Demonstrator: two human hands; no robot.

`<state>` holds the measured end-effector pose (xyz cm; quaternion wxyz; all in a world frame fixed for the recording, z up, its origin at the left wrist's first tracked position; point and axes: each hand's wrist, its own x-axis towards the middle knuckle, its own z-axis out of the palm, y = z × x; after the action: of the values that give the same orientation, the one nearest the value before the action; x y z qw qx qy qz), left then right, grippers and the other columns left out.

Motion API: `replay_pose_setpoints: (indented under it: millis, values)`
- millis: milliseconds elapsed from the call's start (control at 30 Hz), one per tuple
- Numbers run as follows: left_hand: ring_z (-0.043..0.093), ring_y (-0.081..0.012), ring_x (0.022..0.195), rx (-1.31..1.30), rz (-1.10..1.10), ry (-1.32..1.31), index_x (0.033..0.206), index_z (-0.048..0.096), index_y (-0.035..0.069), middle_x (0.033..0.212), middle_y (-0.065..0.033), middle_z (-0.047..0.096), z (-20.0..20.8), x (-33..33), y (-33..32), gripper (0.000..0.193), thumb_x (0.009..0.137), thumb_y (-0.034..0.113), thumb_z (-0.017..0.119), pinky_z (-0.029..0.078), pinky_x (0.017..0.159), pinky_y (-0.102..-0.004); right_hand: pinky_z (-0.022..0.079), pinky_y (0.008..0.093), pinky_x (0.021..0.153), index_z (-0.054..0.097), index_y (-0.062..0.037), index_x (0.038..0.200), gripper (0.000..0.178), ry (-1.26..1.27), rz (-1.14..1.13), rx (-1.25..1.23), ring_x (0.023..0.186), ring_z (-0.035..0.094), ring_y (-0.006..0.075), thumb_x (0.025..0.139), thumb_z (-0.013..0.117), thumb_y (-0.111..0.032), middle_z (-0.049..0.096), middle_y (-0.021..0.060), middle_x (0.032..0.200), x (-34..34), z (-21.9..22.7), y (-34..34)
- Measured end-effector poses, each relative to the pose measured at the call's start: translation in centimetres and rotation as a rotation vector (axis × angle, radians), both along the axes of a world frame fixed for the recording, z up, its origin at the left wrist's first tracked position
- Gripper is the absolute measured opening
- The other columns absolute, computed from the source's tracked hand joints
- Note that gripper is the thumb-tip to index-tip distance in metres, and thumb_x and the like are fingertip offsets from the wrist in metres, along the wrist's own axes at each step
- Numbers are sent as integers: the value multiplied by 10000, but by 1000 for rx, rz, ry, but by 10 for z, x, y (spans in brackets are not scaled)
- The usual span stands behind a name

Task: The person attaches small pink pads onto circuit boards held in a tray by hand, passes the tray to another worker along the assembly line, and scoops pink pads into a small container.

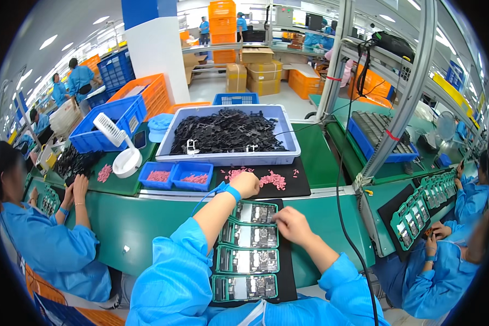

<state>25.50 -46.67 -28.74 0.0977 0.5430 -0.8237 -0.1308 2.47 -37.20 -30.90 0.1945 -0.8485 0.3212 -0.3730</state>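
Observation:
Several green trays [246, 261], each holding a phone-sized circuit board, stand in a column on a black mat [287, 271] in front of me. My left hand [244, 185], with a blue wrist strap [232, 192], reaches over the far tray to the loose small pink pieces [272, 180]. Its fingers are curled, and what they hold, if anything, is hidden. My right hand [294, 224] is at the right edge of the farthest tray [255, 212]. Thumb and fingertips are pinched close to the board; anything between them is too small to make out.
Beyond the pink pieces stands a pale bin [228, 159] heaped with black plastic parts [228, 130]. Two small blue boxes [176, 185] hold pink pieces. A white fan [126, 160] stands to their left. A black cable [342, 217] hangs at right. Co-workers sit on both sides.

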Motion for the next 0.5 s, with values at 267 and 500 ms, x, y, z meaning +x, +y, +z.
replay_pose_setpoints:
  millis: [267, 500]
  values:
    - [655, -310, 782, -74, 139, -39, 787, 717, 104, 784, -136, 677, -33, -20, -29, 111, 705, 175, 693, 524, 734, -413, 487, 391, 681, 623, -50, 835, 73, 108, -292, 23, 785, 597, 305, 766, 633, -73, 584, 119, 812, -15, -22, -91]
    - [648, -326, 784, -152, 112, -117, 769, 709, 66, 775, -162, 668, -35, -27, -35, 141, 730, 196, 672, 520, 727, -428, 487, 418, 730, 605, -52, 819, 77, 290, -234, -70, 846, 591, 320, 773, 621, -112, 583, 135, 849, -7, -29, -123]
